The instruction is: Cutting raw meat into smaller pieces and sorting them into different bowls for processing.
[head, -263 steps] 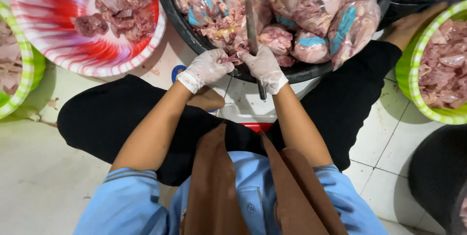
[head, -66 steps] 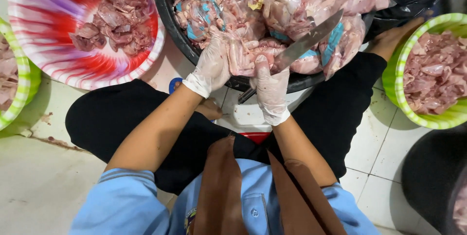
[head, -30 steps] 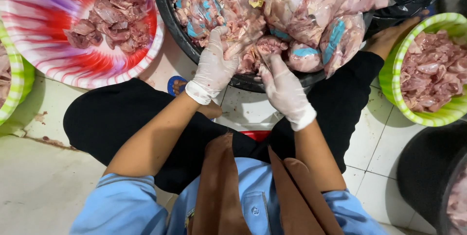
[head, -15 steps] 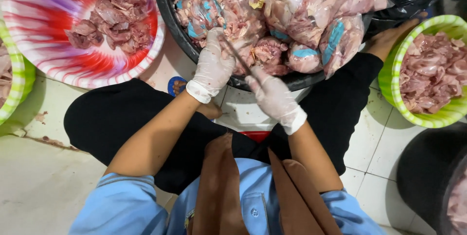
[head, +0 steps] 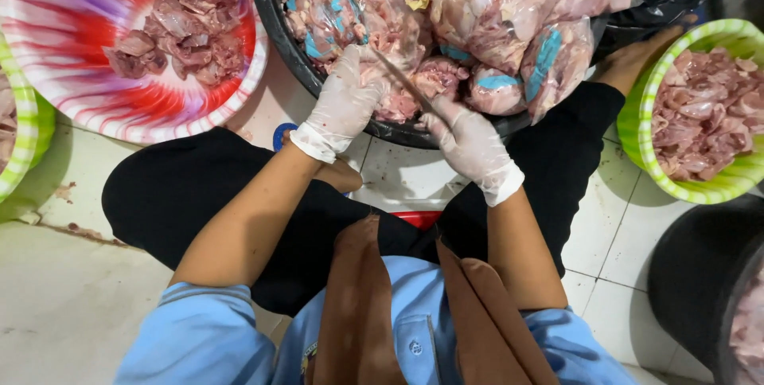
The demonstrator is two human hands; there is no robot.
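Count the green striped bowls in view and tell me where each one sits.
2: one green striped bowl at the right edge, holding raw meat, and another cut off by the left edge. More may lie outside the frame.

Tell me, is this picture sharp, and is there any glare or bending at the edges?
Head view: even, soft light with faint shadows; the gloved left hand, right hand and knife are fairly sharp; slight shine on the plastic-bagged meat; the green basin and red basin curve and are cut off at the edges.
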